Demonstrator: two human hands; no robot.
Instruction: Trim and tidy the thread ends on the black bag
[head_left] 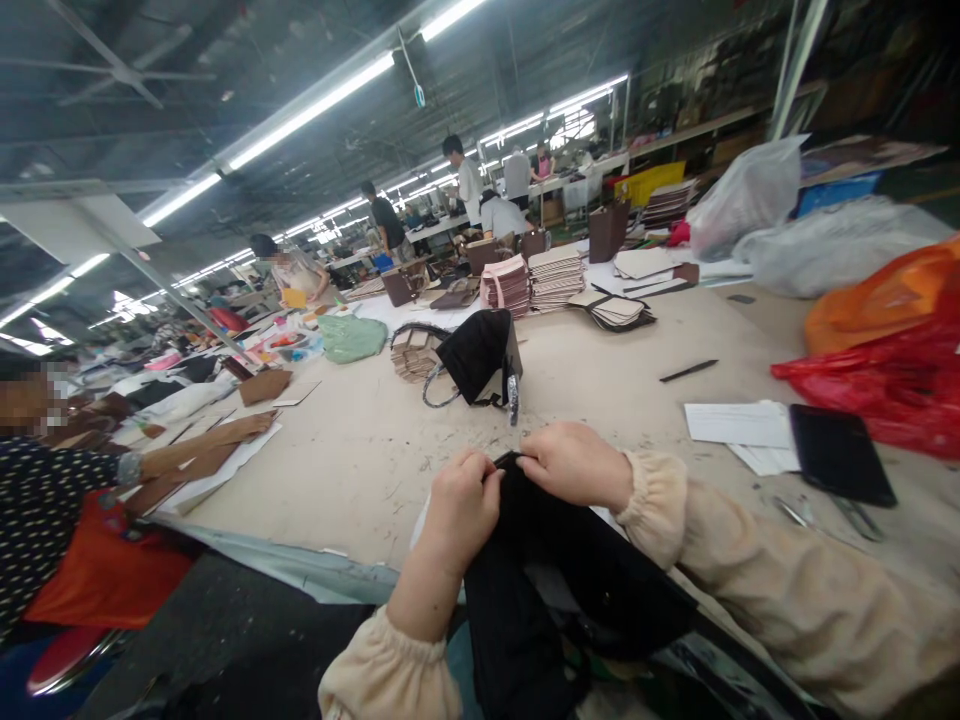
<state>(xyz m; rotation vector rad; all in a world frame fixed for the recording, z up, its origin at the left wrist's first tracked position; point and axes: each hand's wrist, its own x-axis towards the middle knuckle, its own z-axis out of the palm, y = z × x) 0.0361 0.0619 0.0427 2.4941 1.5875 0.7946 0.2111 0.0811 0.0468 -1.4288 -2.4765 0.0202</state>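
Note:
A black bag [517, 600] lies open in my lap at the near table edge, its upper edge raised toward the table. My left hand [466, 500] pinches that edge between thumb and curled fingers. Close beside it, my right hand [574, 462] grips the same edge from the other side. The hands are nearly touching, with a short piece of the black edge showing between them. Just beyond them on the table stands another black bag [476, 355], tilted, with handles wrapped in clear plastic. The undersides of my fingers are hidden.
Behind the standing bag are stacks of pink-brown panels [556, 280]. To the right lie a dark pen-like tool [688, 370], white papers [739, 424], a black phone or tablet [841, 455] and a red plastic bag [885, 385]. A co-worker's arm [202, 445] reaches over brown pieces at left.

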